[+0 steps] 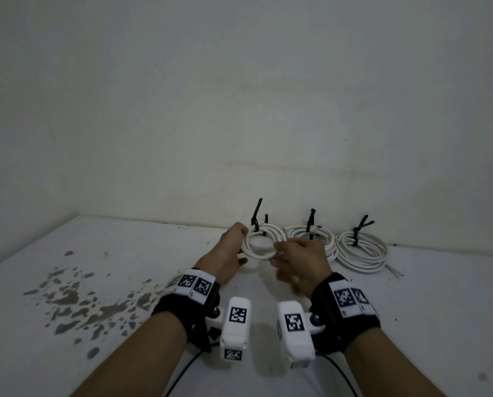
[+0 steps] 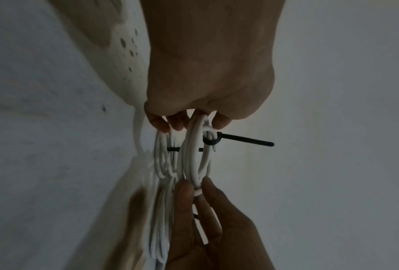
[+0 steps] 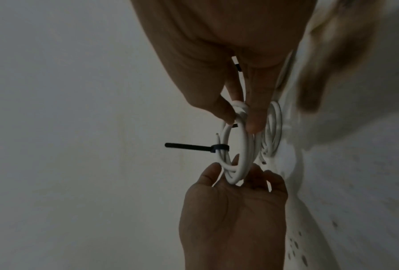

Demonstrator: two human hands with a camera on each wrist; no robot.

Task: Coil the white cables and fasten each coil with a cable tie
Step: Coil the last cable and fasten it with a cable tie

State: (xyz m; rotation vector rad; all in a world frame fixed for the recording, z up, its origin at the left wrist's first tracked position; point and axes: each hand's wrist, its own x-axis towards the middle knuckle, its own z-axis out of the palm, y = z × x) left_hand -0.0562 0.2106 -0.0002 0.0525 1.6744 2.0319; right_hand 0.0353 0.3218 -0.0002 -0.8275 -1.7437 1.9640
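A patch of dark stains [image 1: 76, 299] marks the near left of the white table [image 1: 125, 253]. To its right, the left hand [image 1: 230, 255] grips the left side of a small white coil [image 1: 264, 243], thumb on one face and curled fingers on the other. The coil is held up on edge above the table, close to the far wall [image 1: 239, 96]. A black tie [image 1: 256, 217] is cinched round the coil's top, its free tail sticking straight up toward the wall; in the right wrist view the tie [image 3: 219, 147] sits just above the left hand's [image 3: 234, 215] thumb. A second short black piece shows just right of the tie on the coil, too small to make out.

The right hand [image 1: 299, 262] pinches the coil's right side between thumb and forefinger; the left wrist view shows those fingertips [image 2: 186, 190] closed on the bundled strands [image 2: 194, 164].

Further right, two more coils lie flat on the table by the wall: a middle coil [image 1: 314, 234], partly hidden behind the right hand, and a larger, looser right coil [image 1: 362, 250]. Each carries its own black tie standing upward, and a loose cable end [image 1: 394, 271] trails from the right coil's near edge.
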